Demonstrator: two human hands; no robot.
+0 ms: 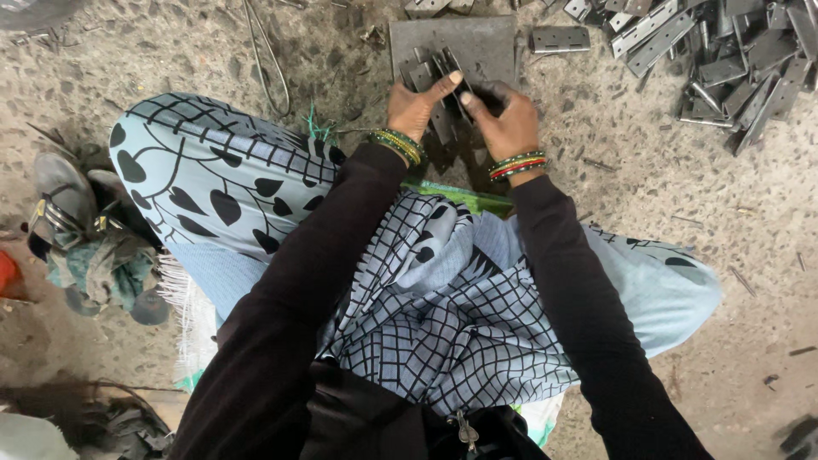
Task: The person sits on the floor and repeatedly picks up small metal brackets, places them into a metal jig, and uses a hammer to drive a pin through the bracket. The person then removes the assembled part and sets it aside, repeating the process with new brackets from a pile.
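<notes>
My left hand and my right hand meet over a stack of grey metal hinge leaves. The stack leans on a flat grey metal plate on the floor. My left thumb presses the top of the stack, and the fingers grip its left side. My right hand grips the right end of the stack from below. Both arms wear black sleeves, with coloured bangles at the wrists. My knees, draped in pale blue patterned cloth, spread to either side.
A large heap of loose metal hinges lies at the top right. One single hinge rests beside the plate. A bent wire loop lies at top centre-left. Worn sandals and rags sit at the left.
</notes>
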